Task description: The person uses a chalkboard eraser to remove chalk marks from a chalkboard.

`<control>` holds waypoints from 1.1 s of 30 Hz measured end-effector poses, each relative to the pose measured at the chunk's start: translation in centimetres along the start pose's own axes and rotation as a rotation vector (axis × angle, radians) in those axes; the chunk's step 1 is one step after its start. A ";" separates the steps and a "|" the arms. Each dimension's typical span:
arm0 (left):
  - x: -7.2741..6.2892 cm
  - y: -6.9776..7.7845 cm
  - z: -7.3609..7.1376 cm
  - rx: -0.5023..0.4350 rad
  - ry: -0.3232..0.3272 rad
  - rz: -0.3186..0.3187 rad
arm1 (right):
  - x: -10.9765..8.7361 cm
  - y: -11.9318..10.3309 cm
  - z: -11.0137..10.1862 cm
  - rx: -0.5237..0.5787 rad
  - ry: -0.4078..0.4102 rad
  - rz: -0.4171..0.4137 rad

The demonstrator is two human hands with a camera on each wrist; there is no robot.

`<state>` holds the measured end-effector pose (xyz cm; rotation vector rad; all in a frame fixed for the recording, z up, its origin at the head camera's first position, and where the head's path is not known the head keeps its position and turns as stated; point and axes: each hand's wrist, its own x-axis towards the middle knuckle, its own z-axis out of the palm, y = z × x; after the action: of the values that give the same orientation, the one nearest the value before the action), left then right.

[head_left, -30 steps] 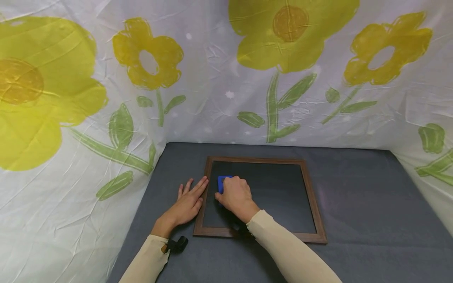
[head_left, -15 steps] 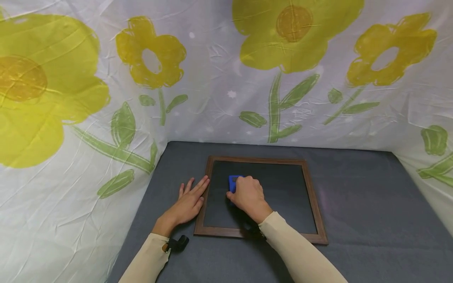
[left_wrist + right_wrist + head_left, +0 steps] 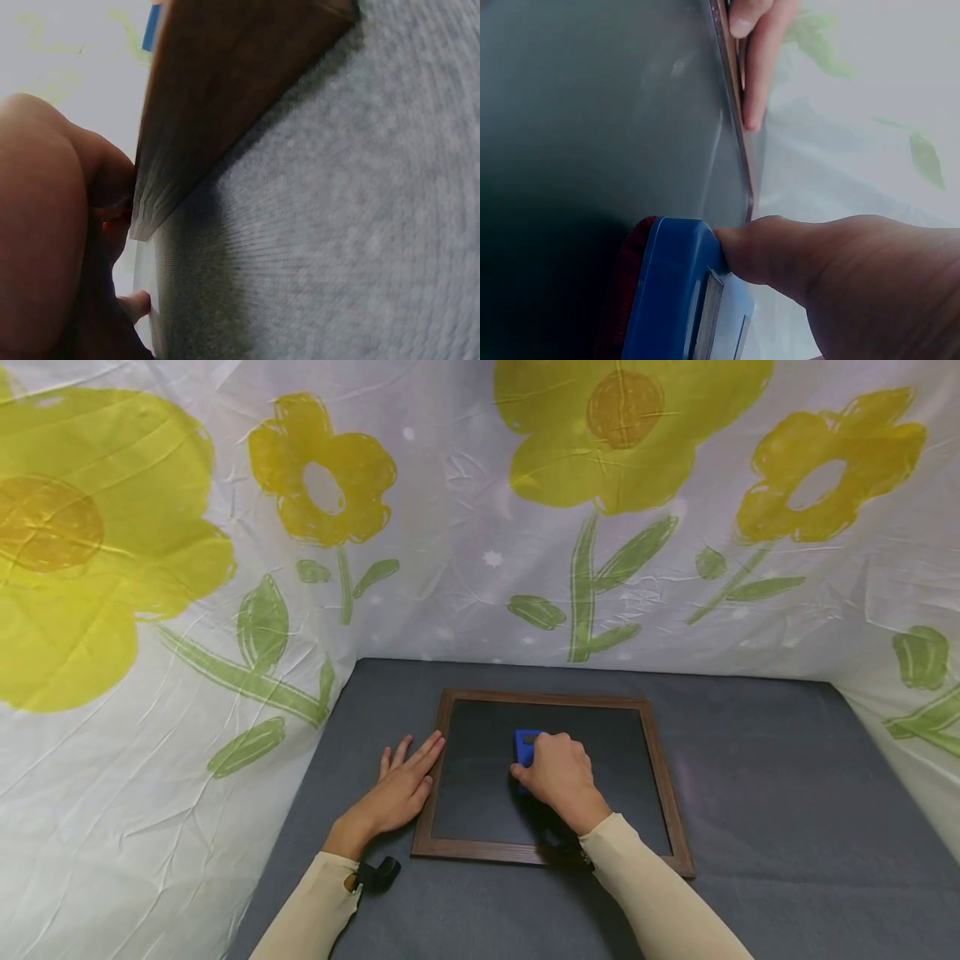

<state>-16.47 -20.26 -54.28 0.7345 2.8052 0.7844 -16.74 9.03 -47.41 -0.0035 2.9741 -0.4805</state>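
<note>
A chalkboard (image 3: 480,802) in a brown wooden frame lies flat on the grey cloth. My right hand (image 3: 561,775) grips a blue board eraser (image 3: 523,745) over the middle of the board. In the right wrist view the thumb presses the side of the eraser (image 3: 679,285), whose dark red felt (image 3: 626,289) faces the board. My left hand (image 3: 393,793) lies with straight fingers along the frame's left side, fingertips touching the wood. The left wrist view shows the frame's edge (image 3: 202,97) beside that hand, with the fingers partly hidden.
Grey cloth (image 3: 765,793) covers the table on all sides of the board. Behind and at both sides hangs a white curtain (image 3: 450,568) printed with yellow flowers. A black wrist camera (image 3: 378,875) sits at the left cuff.
My right hand has slid the eraser rightward across the board, from near the left frame side to the middle. The left hand stays in place on the frame.
</note>
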 end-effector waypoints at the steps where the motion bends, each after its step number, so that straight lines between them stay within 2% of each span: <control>1: 0.0 0.0 0.0 0.000 -0.003 -0.001 | 0.0 0.3 -0.1 0.000 -0.002 0.007; 17: 0.0 0.0 0.1 -0.004 0.005 0.000 | -0.9 5.3 -1.7 0.013 0.026 0.056; 24: -0.1 0.0 0.0 -0.010 0.005 0.007 | -1.3 7.3 -2.5 -0.023 0.048 0.054; 33: 0.0 0.0 -0.1 -0.016 -0.002 -0.003 | -1.5 10.0 -3.5 -0.024 0.028 0.092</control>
<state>-16.48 -20.26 -54.17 0.7283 2.7942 0.8047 -15.49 19.70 -47.04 0.1377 2.9912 -0.4376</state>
